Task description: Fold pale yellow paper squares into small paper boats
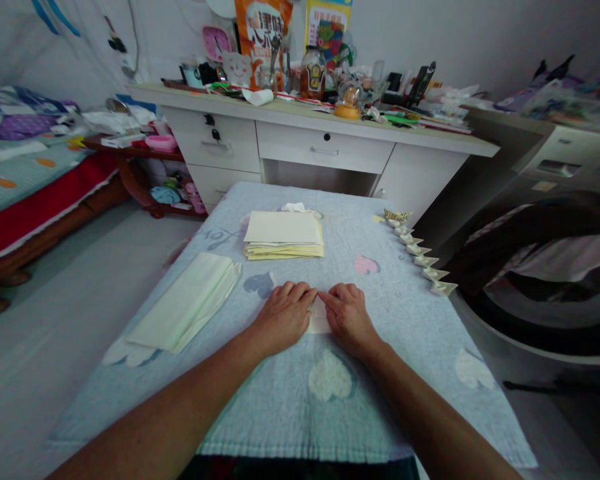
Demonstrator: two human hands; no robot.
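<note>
A small piece of cream paper [320,319] lies on the cloth-covered table, largely covered by my two hands. From the left, my left hand [289,312] presses on it with the fingers bent and close together. My right hand [349,315] grips its other side, the index finger reaching toward the left fingertips and the other fingers curled. The hands nearly meet at the paper's far edge. Beyond them sits a stack of cream and yellow paper [283,230]. Left of my hands lies a pile of larger pale green folded sheets [187,300].
Folded paper pieces [423,261] with pointed ends stand in a row along the table's right edge. A light blue cloth with hearts [260,407] covers the table. Behind is a cluttered white desk [325,143]; a front-loading washing machine [545,200] stands at the right, a bed [40,180] at left.
</note>
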